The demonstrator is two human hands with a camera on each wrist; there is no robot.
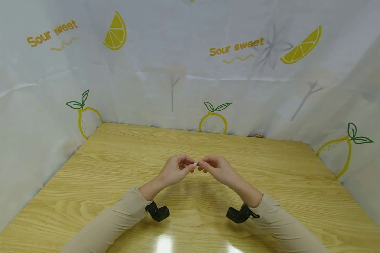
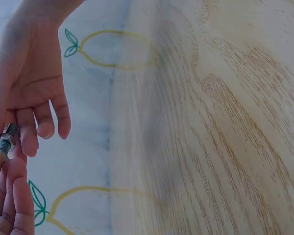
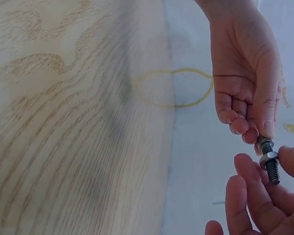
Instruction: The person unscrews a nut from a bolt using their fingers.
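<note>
Head view: holding a bolt [image 1: 196, 164] above the table [image 1: 272, 165], between the 2 hands. Pinching it from its left side with the left hand [image 1: 177, 169] and meeting it from its right side with the right hand [image 1: 221, 170], with thumb and fingertips drawn close on each. Wearing tan sleeves [image 1: 114, 221] and a black camera [image 1: 159, 212] on each wrist. Facing a white sheet [image 1: 158, 35] printed with lemons, slices and "Sour sweet" lettering.

Left wrist view: gripping the bolt at the left edge, low down, with left thumb and fingers. Reaching in from above with the right hand, with 3 fingers hanging loosely spread. Carrying a nut [image 2: 7, 138] on the thread. Cannot tell the right hand's hold on the nut from this side.

Right wrist view: pinching the bolt narrowly by its head end with left thumb and forefinger. Holding the nut with right thumb on its edge and a finger on its far side, with other fingers spread. Leaving the threaded tip bare beyond the nut, slanting toward the right palm.
</note>
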